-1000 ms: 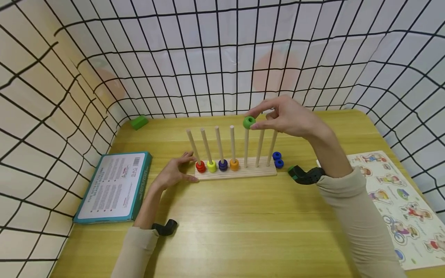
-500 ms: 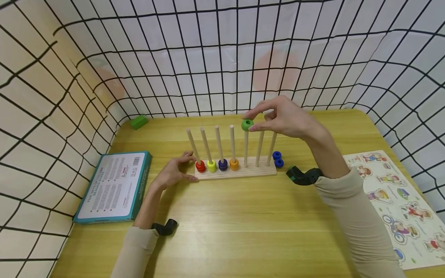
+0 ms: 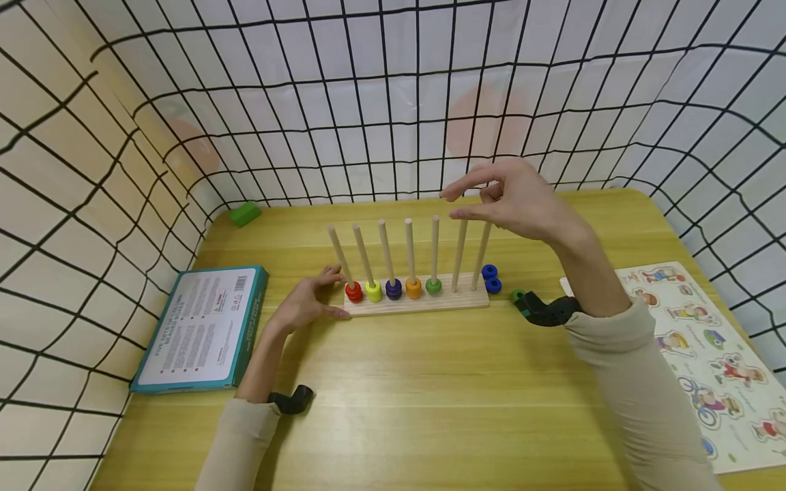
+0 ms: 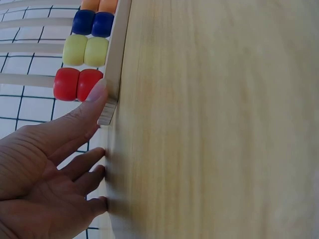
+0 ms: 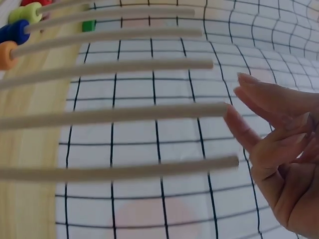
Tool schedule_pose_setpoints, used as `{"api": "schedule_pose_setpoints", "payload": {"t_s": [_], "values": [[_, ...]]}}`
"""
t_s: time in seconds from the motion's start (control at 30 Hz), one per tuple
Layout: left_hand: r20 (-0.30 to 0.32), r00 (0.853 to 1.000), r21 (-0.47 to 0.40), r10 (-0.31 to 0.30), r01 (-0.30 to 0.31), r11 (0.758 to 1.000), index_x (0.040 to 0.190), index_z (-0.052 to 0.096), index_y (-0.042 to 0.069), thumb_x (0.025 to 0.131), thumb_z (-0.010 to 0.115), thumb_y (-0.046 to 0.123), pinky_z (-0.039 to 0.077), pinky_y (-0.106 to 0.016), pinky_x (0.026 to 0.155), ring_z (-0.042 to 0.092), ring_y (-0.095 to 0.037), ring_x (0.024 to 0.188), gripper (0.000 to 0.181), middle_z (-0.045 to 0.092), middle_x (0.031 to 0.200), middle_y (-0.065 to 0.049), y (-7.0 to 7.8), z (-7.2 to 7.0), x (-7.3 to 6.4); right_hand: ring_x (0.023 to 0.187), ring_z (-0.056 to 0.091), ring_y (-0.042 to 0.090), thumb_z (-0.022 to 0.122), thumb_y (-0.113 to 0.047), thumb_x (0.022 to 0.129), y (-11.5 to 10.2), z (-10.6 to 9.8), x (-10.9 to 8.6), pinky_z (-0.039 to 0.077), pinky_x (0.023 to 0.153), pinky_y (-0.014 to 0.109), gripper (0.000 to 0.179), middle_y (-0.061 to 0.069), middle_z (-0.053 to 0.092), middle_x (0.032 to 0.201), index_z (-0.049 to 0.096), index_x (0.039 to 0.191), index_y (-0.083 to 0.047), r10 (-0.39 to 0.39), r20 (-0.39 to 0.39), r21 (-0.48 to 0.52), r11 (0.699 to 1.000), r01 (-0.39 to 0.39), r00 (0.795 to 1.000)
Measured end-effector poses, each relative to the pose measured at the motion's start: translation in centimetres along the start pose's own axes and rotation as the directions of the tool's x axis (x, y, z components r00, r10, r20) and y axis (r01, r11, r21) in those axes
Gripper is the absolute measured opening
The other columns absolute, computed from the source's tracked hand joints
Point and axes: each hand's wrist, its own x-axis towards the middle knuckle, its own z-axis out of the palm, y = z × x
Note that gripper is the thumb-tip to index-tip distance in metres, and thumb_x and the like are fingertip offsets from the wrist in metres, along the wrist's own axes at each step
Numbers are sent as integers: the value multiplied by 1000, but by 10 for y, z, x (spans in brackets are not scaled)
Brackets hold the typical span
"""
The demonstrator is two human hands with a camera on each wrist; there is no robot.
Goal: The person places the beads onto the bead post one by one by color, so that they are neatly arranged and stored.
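Note:
A wooden peg board (image 3: 417, 305) stands mid-table with several upright pegs. From the left, its pegs carry red beads (image 4: 78, 84), yellow beads (image 4: 85, 51), dark blue beads (image 4: 93, 23), orange beads (image 3: 413, 286) and a green bead (image 3: 433, 286); the two rightmost pegs are bare. My left hand (image 3: 303, 304) holds the board's left end, thumb at the front edge beside the red beads, index finger toward the back. Above the right-hand pegs is my right hand (image 3: 518, 201), thumb and index finger apart with nothing between them.
Two blue beads (image 3: 492, 279) lie just right of the board. Another green bead (image 3: 518, 296) is partly hidden by the right wrist camera (image 3: 546, 310). Left lies a teal box (image 3: 199, 331); a green block (image 3: 245, 214) sits far left. A picture puzzle (image 3: 706, 354) lies right; black netting surrounds the table.
The green bead left my right hand's fingers and now sits at the foot of the fifth peg. That hand moved slightly up and right. The left hand stayed in place.

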Motion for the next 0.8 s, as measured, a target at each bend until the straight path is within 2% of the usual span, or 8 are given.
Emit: {"api": "schedule_pose_setpoints", "payload": {"t_s": [0.2,0.3,0.37,0.43,0.53,0.67,0.73,0.8], "values": [[2,1000,7,1,-1,1000,146,57,2,79,88,5,8,-54,133,9,-31,163,73,27,172,-8,2,1,1,46,35,13,76,-21,96,27,-12,-28,33,43,27,26,-3,66,123,77,122,-16,49,-132,105,994,-36,990],[-3,1000,19,-1,1,1000,146,57,3,79,88,5,8,-55,133,10,-31,163,73,27,172,-9,3,1,1,48,37,14,76,-26,96,47,-17,-42,36,45,28,30,-10,67,122,75,125,-20,115,-171,117,988,-96,979],[-6,1000,22,-4,4,1000,146,57,3,79,88,5,8,-55,133,10,-31,163,74,27,171,-10,3,1,0,48,38,15,76,-29,96,63,-19,-50,36,45,30,33,-15,69,121,74,128,-20,169,-165,130,980,-148,972],[-5,1000,21,-8,9,1000,146,57,2,79,88,5,8,-56,132,9,-32,163,74,27,172,-10,2,1,0,47,38,15,74,-31,97,80,-18,-59,37,45,31,35,-19,70,117,73,130,-20,212,-136,126,973,-195,968],[-10,1000,20,-15,16,1000,147,56,3,79,88,5,9,-57,132,9,-32,163,74,27,172,-10,2,1,-1,44,34,14,73,-30,98,106,-15,-70,35,43,33,38,-14,75,107,69,134,-17,276,-61,122,956,-268,959],[-14,1000,19,-18,18,1000,146,57,3,79,88,5,9,-58,132,10,-31,163,74,27,172,-10,2,1,-1,44,36,14,71,-27,99,137,-5,-83,41,45,32,43,9,75,122,65,139,-10,322,62,102,940,-327,945],[-12,1000,19,-16,16,1000,146,57,3,79,88,5,9,-57,132,10,-31,163,74,28,171,-10,2,1,-1,46,38,16,72,-23,99,148,0,-87,44,47,32,45,18,68,136,64,139,-7,330,120,105,934,-343,936],[-10,1000,18,-14,14,1000,146,57,3,79,88,5,9,-57,132,9,-32,163,74,28,171,-10,2,1,-1,50,43,17,73,-21,97,156,3,-90,47,51,32,46,21,63,143,63,140,-4,346,173,114,923,-368,922]]}}
